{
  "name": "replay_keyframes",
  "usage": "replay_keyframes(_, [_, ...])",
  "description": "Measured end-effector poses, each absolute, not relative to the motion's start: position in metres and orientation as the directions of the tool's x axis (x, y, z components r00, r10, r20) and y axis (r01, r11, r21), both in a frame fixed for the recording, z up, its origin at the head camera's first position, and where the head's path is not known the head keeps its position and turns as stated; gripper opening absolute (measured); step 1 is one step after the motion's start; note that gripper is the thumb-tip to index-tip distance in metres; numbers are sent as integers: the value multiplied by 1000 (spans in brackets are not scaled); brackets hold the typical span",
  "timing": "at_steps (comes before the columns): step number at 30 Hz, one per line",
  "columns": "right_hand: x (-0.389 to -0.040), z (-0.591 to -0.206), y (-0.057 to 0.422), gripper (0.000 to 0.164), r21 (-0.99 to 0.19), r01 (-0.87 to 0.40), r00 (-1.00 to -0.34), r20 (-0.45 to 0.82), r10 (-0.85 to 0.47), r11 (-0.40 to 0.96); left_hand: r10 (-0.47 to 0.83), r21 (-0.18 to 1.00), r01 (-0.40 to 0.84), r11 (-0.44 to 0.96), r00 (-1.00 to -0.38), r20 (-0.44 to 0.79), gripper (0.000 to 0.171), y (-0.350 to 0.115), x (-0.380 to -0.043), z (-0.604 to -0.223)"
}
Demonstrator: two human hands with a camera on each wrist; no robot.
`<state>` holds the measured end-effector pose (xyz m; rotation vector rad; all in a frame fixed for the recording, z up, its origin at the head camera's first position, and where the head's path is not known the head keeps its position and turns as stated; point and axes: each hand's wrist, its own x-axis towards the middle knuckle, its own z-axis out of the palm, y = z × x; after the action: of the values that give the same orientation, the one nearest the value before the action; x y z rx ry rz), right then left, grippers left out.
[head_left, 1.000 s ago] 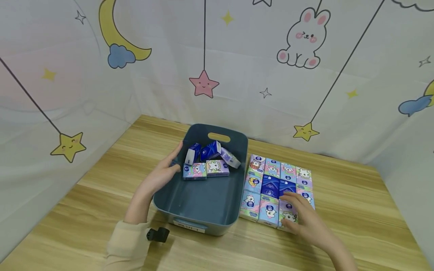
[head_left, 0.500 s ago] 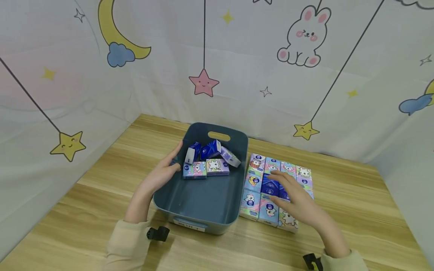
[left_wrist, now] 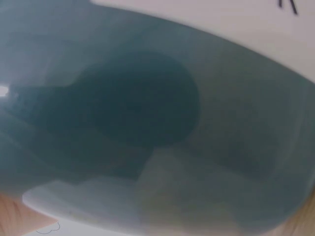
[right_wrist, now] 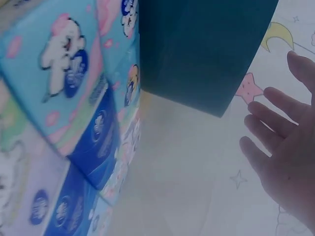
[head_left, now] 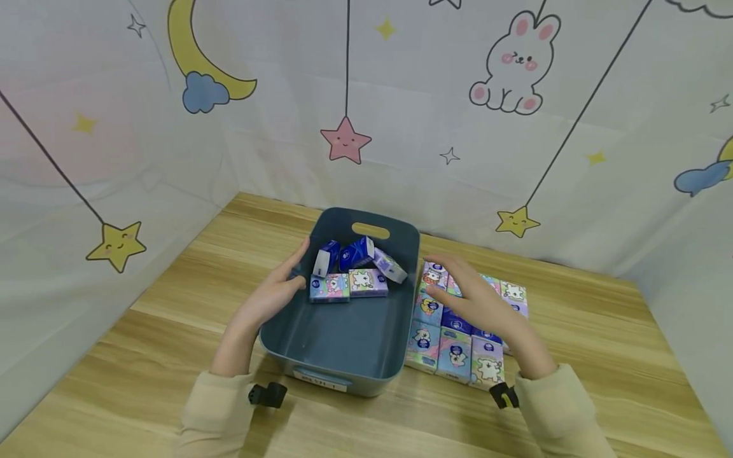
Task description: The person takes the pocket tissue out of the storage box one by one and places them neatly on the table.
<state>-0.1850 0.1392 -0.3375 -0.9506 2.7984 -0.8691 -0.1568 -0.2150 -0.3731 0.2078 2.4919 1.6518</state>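
A dark blue-grey plastic storage bin [head_left: 343,337] holds several pocket tissue packs [head_left: 368,283], blue and cartoon-printed, gathered toward its far end. My left hand [head_left: 269,296] grips the bin's left rim, thumb over the inside and fingers along the outer wall. Right of the bin lies a block of tissue packs [head_left: 455,356] set in tight rows, mostly pastel with animal prints, a few plain blue. Above the far left part of that block hovers my right hand [head_left: 481,302], fingers extended and thumb apart, holding nothing. In the right wrist view its fingers [right_wrist: 278,120] are spread beside the packs.
The wooden table [head_left: 595,343] extends round the bin and packs. Behind and at the sides hangs a white curtain [head_left: 424,191] printed with stars, a moon and a rabbit. The bin has a handle slot [head_left: 370,230] in its far wall and a label [head_left: 317,380] in front.
My right hand has moved forward and left, from the near right corner of the tissue block to its far left part. The left hand and bin have stayed still.
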Motion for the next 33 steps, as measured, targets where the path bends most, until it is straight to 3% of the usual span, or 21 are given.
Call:
replay_keyframes(6, [-207, -331, 122, 64, -540, -548, -785, 67, -616, 639, 201, 920, 30, 390, -978, -53, 71, -215, -156, -372])
replay_keyframes(17, [-238, -330, 93, 65, -405, -623, -725, -22, -688, 669, 192, 921, 20, 390, -979, -60, 71, -213, -155, -373])
replay_keyframes(23, [-257, -319, 80, 70, -312, -636, -693, -172, -700, 706, 189, 918, 31, 396, -981, -49, 72, -214, -157, -374])
replay_keyframes(33, [-276, -313, 51, 80, -166, -598, -685, -402, -608, 784, 183, 916, 25, 401, -982, -54, 72, -215, -157, -374])
